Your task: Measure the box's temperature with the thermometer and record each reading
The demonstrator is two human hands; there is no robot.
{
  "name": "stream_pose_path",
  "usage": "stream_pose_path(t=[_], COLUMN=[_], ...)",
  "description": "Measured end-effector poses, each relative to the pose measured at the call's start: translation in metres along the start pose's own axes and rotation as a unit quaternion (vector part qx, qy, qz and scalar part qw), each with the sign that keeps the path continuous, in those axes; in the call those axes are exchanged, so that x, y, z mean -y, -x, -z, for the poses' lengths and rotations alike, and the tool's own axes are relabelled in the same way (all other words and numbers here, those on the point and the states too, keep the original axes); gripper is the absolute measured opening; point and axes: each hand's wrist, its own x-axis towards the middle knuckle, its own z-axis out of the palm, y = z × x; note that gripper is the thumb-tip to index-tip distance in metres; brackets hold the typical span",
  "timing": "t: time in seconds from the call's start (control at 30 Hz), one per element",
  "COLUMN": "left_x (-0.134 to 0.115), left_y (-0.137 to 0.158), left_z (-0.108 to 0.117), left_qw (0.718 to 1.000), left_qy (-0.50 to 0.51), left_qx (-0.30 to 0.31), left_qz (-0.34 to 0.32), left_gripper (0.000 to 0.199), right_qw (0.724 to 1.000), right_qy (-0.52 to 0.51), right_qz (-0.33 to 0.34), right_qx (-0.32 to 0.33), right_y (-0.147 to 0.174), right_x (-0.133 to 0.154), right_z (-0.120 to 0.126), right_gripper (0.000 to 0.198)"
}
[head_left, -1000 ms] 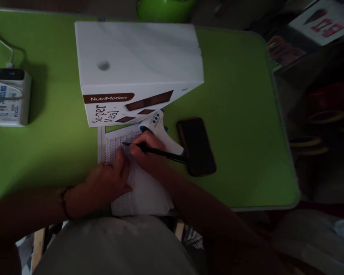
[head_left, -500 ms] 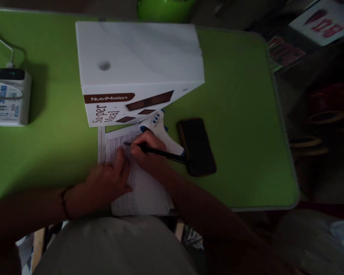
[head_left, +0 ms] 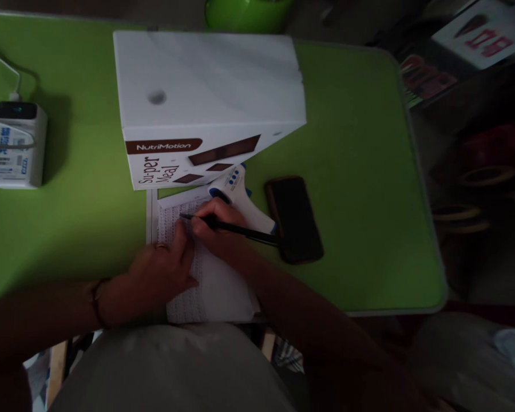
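A sheet of paper covered partly with rows of small handwriting lies at the front of the green table. My right hand pinches a black pen, its tip on or just over the written rows. On the left part of the page rests my left hand, fingers stretched out and the index fingertip close to the pen tip. Just beyond my right hand is a white and blue handheld thermometer, partly covered by that hand. A dark phone lies to its right.
A large white box marked NutriMotion stands behind the paper. At the left sits a white power bank with cables. The green table has a rounded right corner; a printed sign and rolls of tape are beyond it.
My right hand has shifted slightly left with the pen, and the pen tip sits a little further left on the page. My left hand stays nearly in place.
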Motion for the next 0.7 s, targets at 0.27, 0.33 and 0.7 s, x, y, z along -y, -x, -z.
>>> stream_pose_path(t=[0.27,0.33,0.7], left_x=[-0.0002,-0.0001,0.0005], left_y=[0.0008,0.0014,-0.0001], left_z=[-0.001,-0.0022,0.003], left_qw=[1.0,1.0,1.0], left_qy=[-0.006,-0.002,-0.011], left_qx=[0.001,-0.011,0.007], left_qz=[-0.006,-0.001,-0.008], left_gripper=[0.089,0.089,0.087], right_qw=[1.0,1.0,1.0], right_qy=[0.011,0.016,-0.002], right_qz=[0.011,0.008,0.012], right_qx=[0.001,0.01,0.0], right_y=[0.0012,0.001,0.0029], right_x=[-0.002,-0.0018,-0.0038], right_z=[0.0006,0.0011,-0.0006], right_gripper=[0.011,0.011,0.013])
